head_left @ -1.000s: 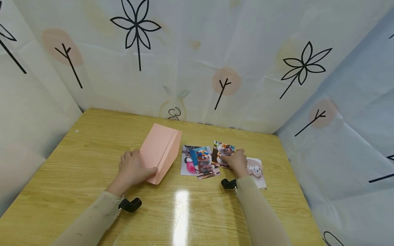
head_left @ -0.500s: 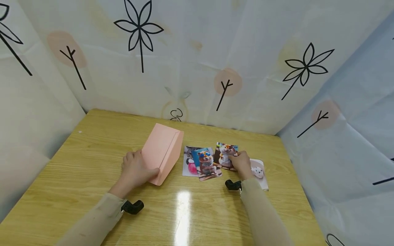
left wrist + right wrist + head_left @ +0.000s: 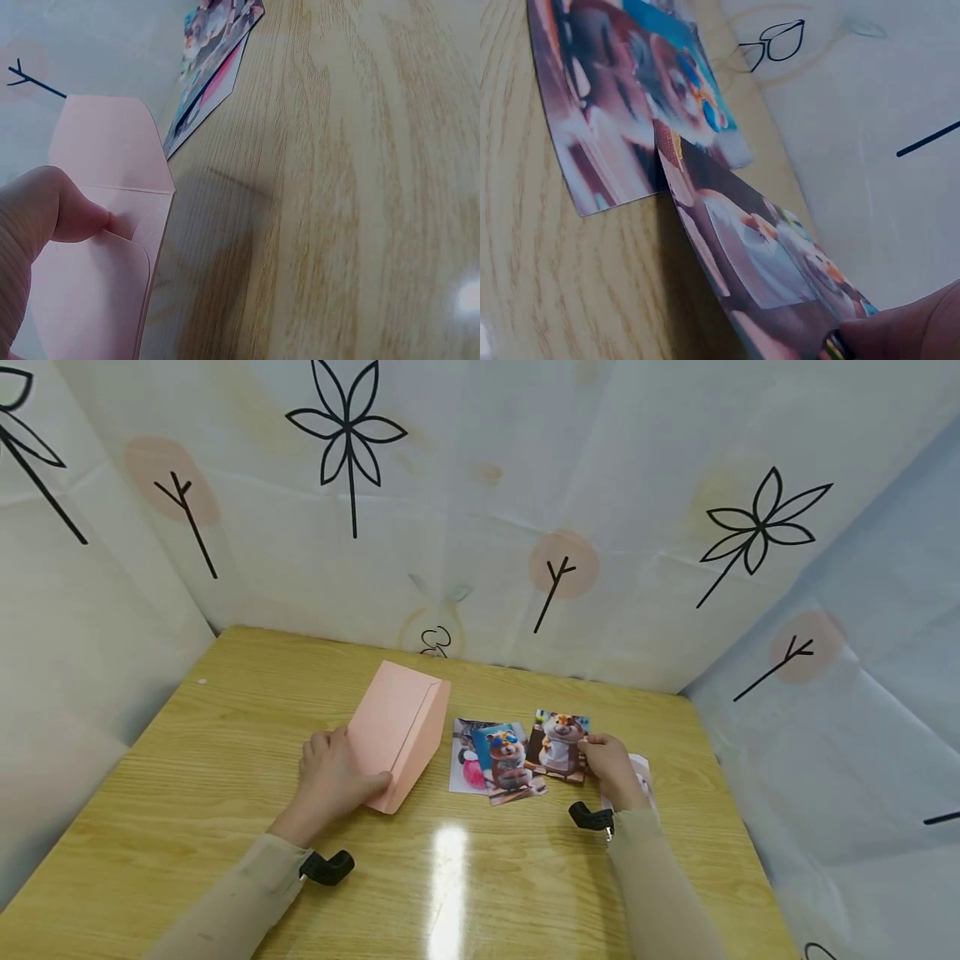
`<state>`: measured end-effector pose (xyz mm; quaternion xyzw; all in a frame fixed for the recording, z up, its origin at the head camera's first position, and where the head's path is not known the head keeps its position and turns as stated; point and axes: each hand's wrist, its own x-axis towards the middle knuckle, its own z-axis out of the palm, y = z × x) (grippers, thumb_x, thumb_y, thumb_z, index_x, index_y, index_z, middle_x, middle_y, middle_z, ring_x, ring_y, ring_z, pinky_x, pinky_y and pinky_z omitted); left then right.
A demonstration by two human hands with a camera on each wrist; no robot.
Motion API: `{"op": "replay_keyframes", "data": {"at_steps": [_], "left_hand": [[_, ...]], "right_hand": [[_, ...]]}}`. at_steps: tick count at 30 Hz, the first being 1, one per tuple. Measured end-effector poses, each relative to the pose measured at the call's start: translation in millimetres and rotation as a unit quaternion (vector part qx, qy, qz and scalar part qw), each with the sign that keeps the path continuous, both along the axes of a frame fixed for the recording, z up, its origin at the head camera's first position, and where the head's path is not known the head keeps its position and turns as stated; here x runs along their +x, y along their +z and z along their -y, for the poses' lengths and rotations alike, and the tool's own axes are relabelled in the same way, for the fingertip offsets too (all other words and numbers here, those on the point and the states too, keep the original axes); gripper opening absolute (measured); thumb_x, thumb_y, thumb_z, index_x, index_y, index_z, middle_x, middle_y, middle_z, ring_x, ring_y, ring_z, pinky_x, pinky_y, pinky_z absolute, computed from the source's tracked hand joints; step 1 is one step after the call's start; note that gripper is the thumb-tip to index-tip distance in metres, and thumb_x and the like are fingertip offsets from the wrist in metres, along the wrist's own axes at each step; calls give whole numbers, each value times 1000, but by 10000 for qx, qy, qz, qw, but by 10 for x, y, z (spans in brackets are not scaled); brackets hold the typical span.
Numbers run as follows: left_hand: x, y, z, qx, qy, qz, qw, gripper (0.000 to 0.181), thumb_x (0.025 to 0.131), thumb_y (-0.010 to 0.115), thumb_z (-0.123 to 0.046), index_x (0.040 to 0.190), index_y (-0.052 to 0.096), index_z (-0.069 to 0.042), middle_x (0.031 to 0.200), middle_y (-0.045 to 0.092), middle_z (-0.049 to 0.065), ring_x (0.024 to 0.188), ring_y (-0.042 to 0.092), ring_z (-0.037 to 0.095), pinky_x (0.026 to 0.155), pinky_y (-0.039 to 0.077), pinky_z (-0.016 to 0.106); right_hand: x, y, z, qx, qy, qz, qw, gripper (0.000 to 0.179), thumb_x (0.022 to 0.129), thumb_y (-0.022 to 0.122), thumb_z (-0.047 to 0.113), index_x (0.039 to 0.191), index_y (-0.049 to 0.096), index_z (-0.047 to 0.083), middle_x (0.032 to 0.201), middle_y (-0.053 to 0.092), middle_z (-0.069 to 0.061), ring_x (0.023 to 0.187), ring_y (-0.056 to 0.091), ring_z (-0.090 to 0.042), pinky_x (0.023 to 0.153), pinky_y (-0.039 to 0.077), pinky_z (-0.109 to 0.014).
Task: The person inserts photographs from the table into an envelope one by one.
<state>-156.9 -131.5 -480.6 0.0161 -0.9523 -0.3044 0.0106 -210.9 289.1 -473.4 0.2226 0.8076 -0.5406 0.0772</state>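
Observation:
My left hand (image 3: pixel 330 789) grips a pink envelope (image 3: pixel 390 718) by its lower left part, holding it tilted up off the table. In the left wrist view the thumb (image 3: pixel 64 206) presses at the envelope's opening, with the flap (image 3: pixel 105 142) raised beyond it. My right hand (image 3: pixel 617 772) pinches the right edge of a picture card (image 3: pixel 557 747) showing a cartoon animal in a white apron. The right wrist view shows this card slanting upward, its far corner overlapping a second card (image 3: pixel 622 112) with a sunglasses-wearing animal.
The sunglasses card (image 3: pixel 510 764) lies partly over another card (image 3: pixel 461 768) with a pink shape on it. A pale card (image 3: pixel 643 770) lies mostly hidden beneath the right hand. Patterned white cloth (image 3: pixel 480 510) walls in the wooden table (image 3: pixel 360 885) at the back and sides.
My right hand has slid rightward from over the middle of the apron card to its right edge, now covering more of the pale card. The left hand keeps its hold on the envelope.

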Motion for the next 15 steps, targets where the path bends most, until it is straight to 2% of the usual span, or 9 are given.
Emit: {"op": "replay_keyframes", "data": {"at_steps": [4, 9, 15], "left_hand": [[3, -1, -21, 61, 6, 51, 10000, 101, 65, 78, -46, 134, 34, 14, 123, 33, 33, 109, 30, 45, 87, 29, 55], [-8, -24, -38, 53, 33, 52, 10000, 103, 64, 78, -48, 135, 33, 13, 125, 32, 33, 112, 29, 46, 89, 28, 56], [-40, -53, -65, -9, 16, -34, 10000, 103, 64, 78, -48, 134, 34, 14, 121, 34, 33, 109, 30, 45, 87, 29, 55]], "right_hand": [[-7, 24, -20, -225, -79, -45, 9997, 31, 99, 51, 15, 123, 47, -4, 109, 51, -13, 87, 51, -16, 71, 45, -26], [-20, 38, 12, -435, 93, -310, 9985, 38, 99, 53, 17, 129, 46, -5, 118, 53, -16, 95, 55, -17, 78, 48, -27], [-38, 19, 104, -1116, 202, -864, 9898, 27, 97, 56, 12, 116, 51, -7, 97, 60, -8, 81, 59, -14, 76, 50, -31]]}}
